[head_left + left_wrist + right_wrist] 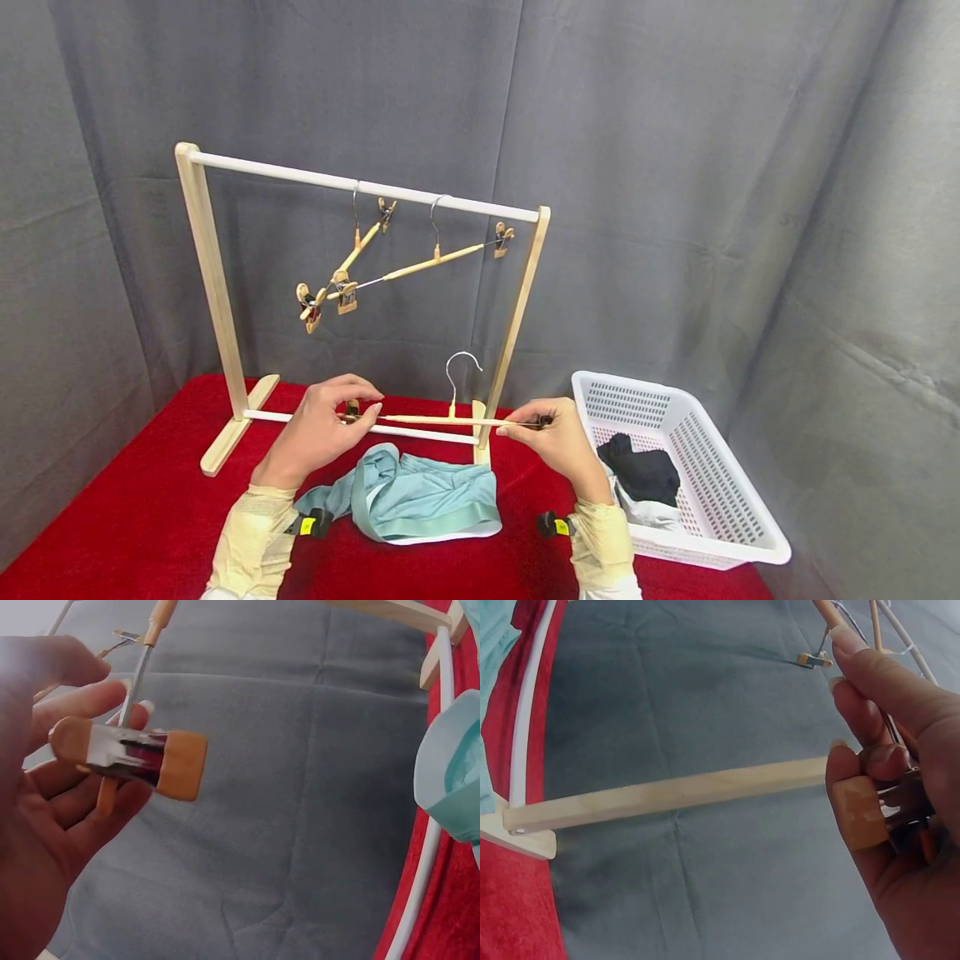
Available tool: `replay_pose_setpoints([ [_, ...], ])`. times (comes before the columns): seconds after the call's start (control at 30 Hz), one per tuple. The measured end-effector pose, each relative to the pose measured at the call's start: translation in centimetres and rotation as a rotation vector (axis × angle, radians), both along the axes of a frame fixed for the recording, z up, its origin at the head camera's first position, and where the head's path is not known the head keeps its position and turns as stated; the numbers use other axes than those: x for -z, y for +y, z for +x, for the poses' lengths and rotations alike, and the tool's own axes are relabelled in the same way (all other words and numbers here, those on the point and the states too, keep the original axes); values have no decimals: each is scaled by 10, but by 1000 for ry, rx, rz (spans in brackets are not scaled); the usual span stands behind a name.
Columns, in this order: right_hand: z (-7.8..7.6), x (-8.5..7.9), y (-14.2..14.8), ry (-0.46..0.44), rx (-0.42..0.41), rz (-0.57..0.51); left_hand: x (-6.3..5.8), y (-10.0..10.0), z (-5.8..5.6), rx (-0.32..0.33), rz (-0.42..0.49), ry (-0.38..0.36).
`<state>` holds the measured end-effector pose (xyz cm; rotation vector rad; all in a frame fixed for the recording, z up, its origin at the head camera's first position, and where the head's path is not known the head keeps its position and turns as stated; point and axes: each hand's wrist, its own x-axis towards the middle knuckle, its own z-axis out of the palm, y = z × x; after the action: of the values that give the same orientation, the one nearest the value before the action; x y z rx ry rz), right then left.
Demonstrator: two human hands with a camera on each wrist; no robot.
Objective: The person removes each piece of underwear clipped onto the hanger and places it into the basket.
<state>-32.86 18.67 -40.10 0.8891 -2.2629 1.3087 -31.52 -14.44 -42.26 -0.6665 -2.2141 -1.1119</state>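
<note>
Both hands hold a wooden clip hanger (420,419) level above the red cloth, its metal hook pointing up. Around its left end, by the rod and clip (182,761), curl the fingers of my left hand (318,429). My right hand (557,437) pinches the wooden bar near the right end, thumb against fingers; the other clip (859,814) sits in that palm, partly hidden by the fingers. Below the hanger, light teal underpants (438,500) lie bunched on the cloth, waistband toward the front. No fabric is in either clip.
A wooden rack (213,275) with a white top bar (300,175) stands behind the hands. Two more clip hangers (420,267) hang from it without clothes. At right is a white plastic basket (720,467) with black clothing (645,475) and white clothing (648,512) inside.
</note>
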Motion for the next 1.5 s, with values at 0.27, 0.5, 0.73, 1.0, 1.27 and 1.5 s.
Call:
replay_pose_setpoints([
  [0.27,3,1,-12,-3,-86,15,3,2,-1,75,-75,-85],
  [0.5,3,0,-19,18,-111,16,1,1,2,72,-95,-178],
  [0.73,2,1,-18,-18,-98,22,-2,1,4,98,-133,-200],
  [1.0,2,3,-18,-20,-84,10,-3,2,5,83,-140,-196],
  [1.27,3,1,-22,98,-9,0,-5,1,6,55,-141,-211],
  [1.5,8,-7,-20,273,21,-77,-4,-4,5,17,-119,-176],
])
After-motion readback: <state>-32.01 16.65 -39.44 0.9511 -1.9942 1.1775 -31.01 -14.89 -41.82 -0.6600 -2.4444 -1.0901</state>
